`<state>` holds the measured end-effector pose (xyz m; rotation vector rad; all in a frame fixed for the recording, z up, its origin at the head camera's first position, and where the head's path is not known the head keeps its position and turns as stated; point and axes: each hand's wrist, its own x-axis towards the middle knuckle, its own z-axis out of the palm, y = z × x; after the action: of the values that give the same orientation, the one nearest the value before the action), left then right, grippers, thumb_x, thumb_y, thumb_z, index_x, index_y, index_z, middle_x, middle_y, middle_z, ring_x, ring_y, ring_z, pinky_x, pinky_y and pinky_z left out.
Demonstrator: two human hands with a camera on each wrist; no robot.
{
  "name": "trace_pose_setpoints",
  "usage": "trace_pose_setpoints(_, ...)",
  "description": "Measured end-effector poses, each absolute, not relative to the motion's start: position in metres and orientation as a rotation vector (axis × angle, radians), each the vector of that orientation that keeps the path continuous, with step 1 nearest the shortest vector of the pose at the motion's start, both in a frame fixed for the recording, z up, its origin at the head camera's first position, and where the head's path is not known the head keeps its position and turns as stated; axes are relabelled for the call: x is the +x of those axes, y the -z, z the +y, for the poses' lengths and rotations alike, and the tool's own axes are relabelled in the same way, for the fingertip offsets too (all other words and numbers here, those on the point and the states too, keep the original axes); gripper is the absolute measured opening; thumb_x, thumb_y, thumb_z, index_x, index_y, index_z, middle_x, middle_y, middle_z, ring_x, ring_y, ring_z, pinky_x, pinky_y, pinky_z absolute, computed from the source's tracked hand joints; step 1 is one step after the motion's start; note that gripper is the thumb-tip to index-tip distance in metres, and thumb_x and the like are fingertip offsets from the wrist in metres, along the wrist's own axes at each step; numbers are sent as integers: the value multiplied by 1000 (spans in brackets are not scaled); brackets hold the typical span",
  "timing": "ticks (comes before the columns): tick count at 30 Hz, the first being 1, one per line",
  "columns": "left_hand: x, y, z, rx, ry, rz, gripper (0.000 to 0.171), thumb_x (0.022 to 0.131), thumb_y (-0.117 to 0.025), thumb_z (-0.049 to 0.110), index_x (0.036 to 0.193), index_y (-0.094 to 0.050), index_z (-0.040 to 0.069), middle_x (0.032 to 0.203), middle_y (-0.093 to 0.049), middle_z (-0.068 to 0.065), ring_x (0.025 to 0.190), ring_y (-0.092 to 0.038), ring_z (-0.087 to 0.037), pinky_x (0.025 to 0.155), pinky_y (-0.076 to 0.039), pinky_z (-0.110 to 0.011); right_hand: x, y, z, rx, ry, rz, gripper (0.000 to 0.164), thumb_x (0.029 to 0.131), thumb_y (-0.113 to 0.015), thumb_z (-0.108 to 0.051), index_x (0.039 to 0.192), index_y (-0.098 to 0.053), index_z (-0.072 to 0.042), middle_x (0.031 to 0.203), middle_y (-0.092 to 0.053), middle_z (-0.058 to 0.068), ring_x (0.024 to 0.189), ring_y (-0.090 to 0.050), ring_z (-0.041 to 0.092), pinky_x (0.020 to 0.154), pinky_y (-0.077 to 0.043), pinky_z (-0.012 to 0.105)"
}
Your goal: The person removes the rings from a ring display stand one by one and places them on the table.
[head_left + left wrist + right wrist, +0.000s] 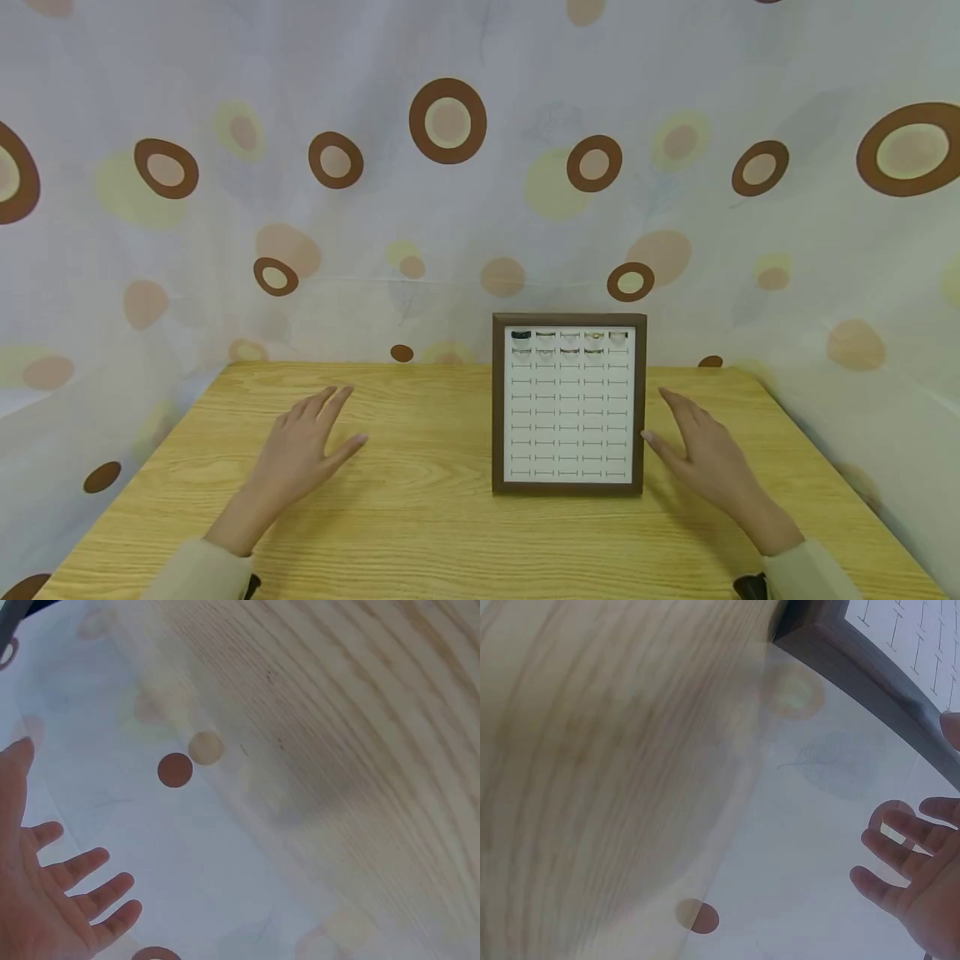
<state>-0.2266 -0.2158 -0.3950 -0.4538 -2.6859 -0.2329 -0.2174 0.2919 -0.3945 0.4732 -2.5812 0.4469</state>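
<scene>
A brown-framed display board [570, 487] stands upright on the table, right of the middle. Its white panel has rows of short slits, and several rings [570, 335] sit in the top two rows. My right hand [705, 458] is beside the board's right edge, thumb tip right at the frame, fingers spread and holding nothing. In the right wrist view the frame's dark corner [832, 630] shows above that hand. My left hand [300, 454] hovers over the left part of the table, fingers apart, with nothing in it; the left wrist view shows its bare palm [37, 900].
The wood-grain table [420, 533] narrows toward the back. A pale curtain [480, 217] with brown and beige ovals hangs behind it and along both sides. Light sleeves [202, 571] cover both forearms, with a dark band at each wrist.
</scene>
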Motion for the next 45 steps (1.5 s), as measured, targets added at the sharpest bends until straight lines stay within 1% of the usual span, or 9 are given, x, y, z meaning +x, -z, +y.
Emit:
trace_pose_setpoints(6,-227,388,-204,-499,233,-2648,69,86,-50,55,141,-34,17,135,-45,-15,118,-46,-38,92,-36,-57,-221,392,287,477,-544,-2591,63,89,-57,-30,136,-33,6,131,-45,25,116,-43,46,90,-35,58)
trace_pose_setpoints(11,-229,381,-193,-560,225,-2598,68,84,-54,54,140,-36,17,133,-48,-11,116,-49,-35,91,-38,-54,-225,389,283,488,-601,-2568,60,90,-56,-26,135,-33,6,127,-48,25,113,-47,43,86,-38,57)
trace_pose_setpoints(19,-233,370,-175,-666,191,-2504,63,84,-56,51,135,-43,15,125,-54,-8,112,-52,-31,90,-41,-50,-233,384,277,484,-664,-2554,58,90,-56,-23,134,-34,7,128,-48,26,107,-51,41,84,-40,56)
trace_pose_setpoints(24,-235,362,-164,-723,176,-2447,59,84,-57,48,132,-46,16,120,-58,-7,108,-55,-29,88,-43,-47,-239,384,275,509,-758,-2502,56,89,-57,-17,134,-34,6,123,-51,25,103,-54,41,82,-42,55)
trace_pose_setpoints(29,-237,358,-155,-783,162,-2389,56,83,-59,47,129,-50,16,117,-60,-5,106,-56,-26,86,-44,-45,-244,386,276,520,-832,-2458,53,88,-57,-13,133,-36,6,117,-56,22,102,-56,38,80,-43,52)
trace_pose_setpoints(35,-241,352,-147,-838,164,-2334,54,82,-61,45,127,-51,15,116,-60,-2,104,-56,-24,86,-44,-42,-246,387,276,519,-874,-2454,51,88,-58,-11,132,-37,6,114,-58,20,99,-57,34,78,-46,43)
trace_pose_setpoints(38,-243,347,-142,-865,161,-2307,53,82,-63,43,126,-52,14,115,-60,-2,103,-57,-23,86,-44,-41,-247,386,275,530,-913,-2455,51,87,-58,-9,131,-38,8,111,-58,21,98,-57,33,78,-48,40)
trace_pose_setpoints(42,-245,340,-134,-894,144,-2291,53,82,-63,43,126,-52,16,110,-62,-2,100,-58,-23,84,-45,-40,-246,386,273,532,-971,-2460,50,86,-59,-6,130,-38,8,106,-59,22,89,-60,32,74,-51,34)
trace_pose_setpoints(45,-247,335,-127,-911,133,-2288,54,82,-63,43,128,-50,18,108,-62,0,98,-58,-21,81,-46,-38,-245,386,272,512,-997,-2468,51,86,-59,-5,131,-38,6,106,-59,22,83,-62,27,69,-51,26)
